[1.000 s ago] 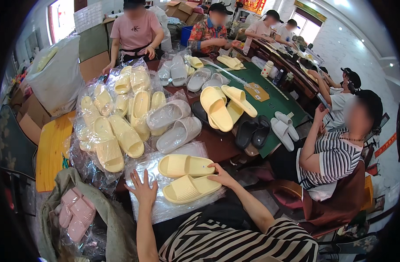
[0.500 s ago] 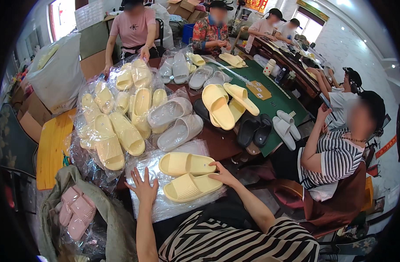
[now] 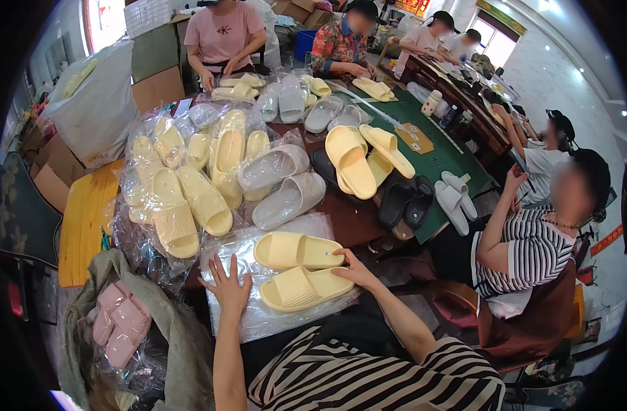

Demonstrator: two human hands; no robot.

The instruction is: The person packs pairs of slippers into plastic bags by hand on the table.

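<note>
A pair of pale yellow slippers, the far one [image 3: 296, 251] and the near one [image 3: 303, 289], lies side by side on a stack of clear plastic bags [image 3: 241, 325]. Their toes point left. My right hand [image 3: 358, 269] pinches the heel ends at the right, its thumb and fingers closed about them. Fingers spread wide, my left hand [image 3: 230, 286] lies flat on the bags just left of the toes and holds nothing.
Bagged yellow slippers [image 3: 176, 222] and grey slippers [image 3: 289, 198] crowd the table ahead. Loose yellow slippers [image 3: 351, 164] and black slippers [image 3: 406, 202] lie to the right. A sack [image 3: 180, 335] with pink slippers [image 3: 122, 322] stands at lower left. Several co-workers sit around.
The view has shifted slightly. The co-worker in pink has drawn their hands back from the bagged pile, and a yellow pair now lies nearer to them. My hands and slippers keep almost the same place.
</note>
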